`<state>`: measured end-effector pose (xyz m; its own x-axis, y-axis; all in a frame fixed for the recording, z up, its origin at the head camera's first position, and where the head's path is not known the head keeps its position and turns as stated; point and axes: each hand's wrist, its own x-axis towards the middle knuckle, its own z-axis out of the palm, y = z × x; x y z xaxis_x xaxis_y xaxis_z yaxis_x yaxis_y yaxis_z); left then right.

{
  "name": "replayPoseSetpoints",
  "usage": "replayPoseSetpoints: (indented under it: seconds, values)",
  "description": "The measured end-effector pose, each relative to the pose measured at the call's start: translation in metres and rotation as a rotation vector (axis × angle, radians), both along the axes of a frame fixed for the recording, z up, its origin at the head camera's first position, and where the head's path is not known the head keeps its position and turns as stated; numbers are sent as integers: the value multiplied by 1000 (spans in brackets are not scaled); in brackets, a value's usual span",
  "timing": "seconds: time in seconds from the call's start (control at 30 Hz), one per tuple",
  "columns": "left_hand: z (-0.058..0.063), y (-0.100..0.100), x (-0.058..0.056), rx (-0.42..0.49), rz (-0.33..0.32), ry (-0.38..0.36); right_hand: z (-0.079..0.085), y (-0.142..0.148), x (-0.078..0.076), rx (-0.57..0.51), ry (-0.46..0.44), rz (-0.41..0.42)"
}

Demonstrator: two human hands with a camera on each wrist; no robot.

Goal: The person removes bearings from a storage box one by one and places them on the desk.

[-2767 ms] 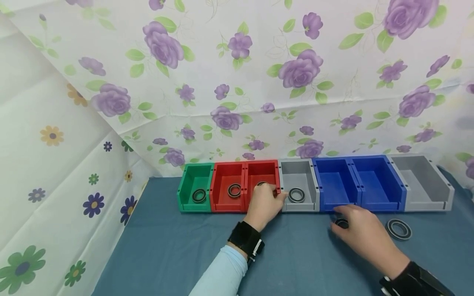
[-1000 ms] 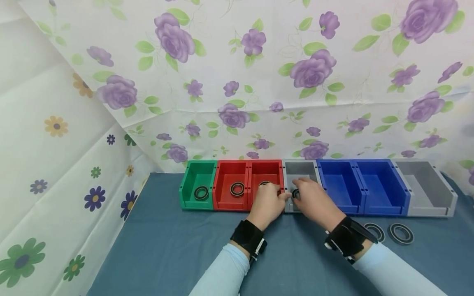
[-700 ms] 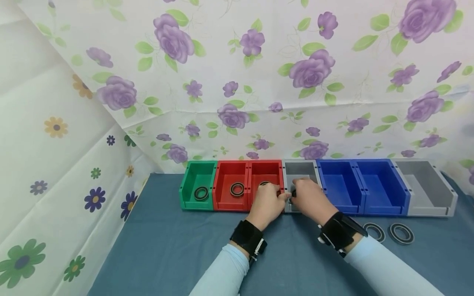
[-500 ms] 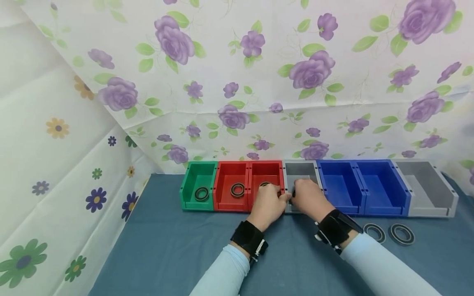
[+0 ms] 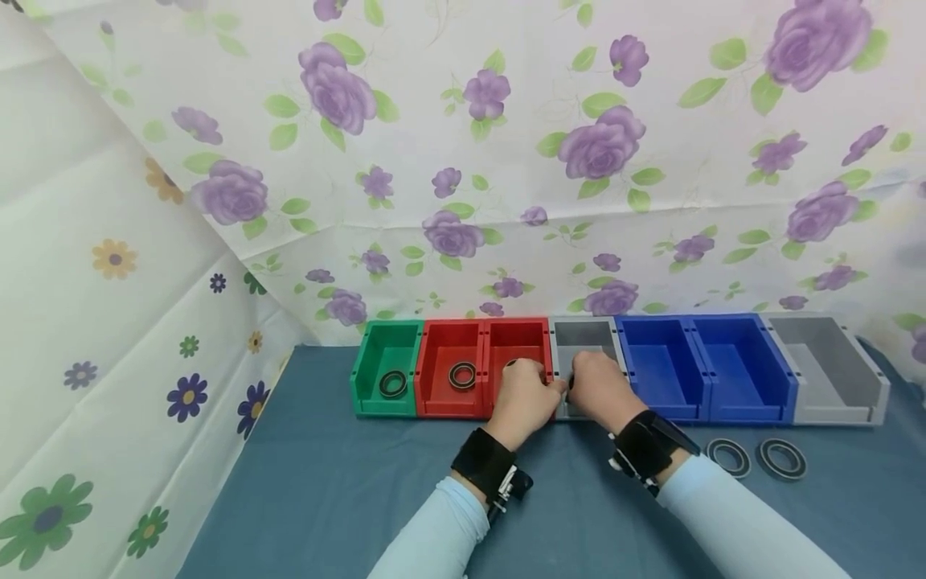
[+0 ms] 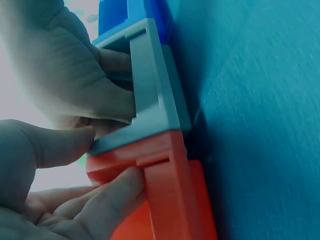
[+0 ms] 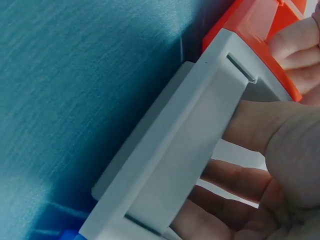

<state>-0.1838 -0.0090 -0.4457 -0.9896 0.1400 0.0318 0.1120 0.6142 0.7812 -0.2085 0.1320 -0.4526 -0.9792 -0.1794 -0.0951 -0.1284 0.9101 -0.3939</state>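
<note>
My left hand (image 5: 522, 404) is at the front of the second red bin (image 5: 515, 330). Its thumb and fingers pinch the side wall between that bin and the narrow grey bin (image 5: 584, 330), as the left wrist view shows. My right hand (image 5: 602, 388) reaches into the grey bin with curled fingers. A dark bit of a bearing (image 5: 571, 381) shows at its fingertips; the rest is hidden. In the right wrist view the grey bin's front wall (image 7: 182, 150) covers the fingertips. Part of another bearing (image 5: 510, 363) peeks out behind my left hand.
One bearing (image 5: 393, 384) lies in the green bin (image 5: 386, 332), one bearing (image 5: 461, 375) in the first red bin (image 5: 450, 334). Two blue bins (image 5: 698, 366) and a wide grey bin (image 5: 825, 362) continue the row rightward. Two bearings (image 5: 727, 457) (image 5: 782, 459) lie on the blue cloth (image 5: 347, 498).
My right hand has come left from the cloth before the blue bins into the grey bin, then shifted slightly, covering more of the bearing there. The left hand has stayed at the red bin.
</note>
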Motion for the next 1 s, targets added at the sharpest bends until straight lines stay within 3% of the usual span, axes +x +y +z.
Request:
replayPoseSetpoints:
  seconds: [0.17, 0.53, 1.0]
  values:
    - [2, 3, 1, 12, 24, 22, -3, 2, 2, -7, 62, 20]
    - [2, 3, 0, -58, 19, 52, -9, 5, 5, -16, 187, 12]
    - [2, 2, 1, -35, 6, 60, 1, 18, 19, -70, 398, 34]
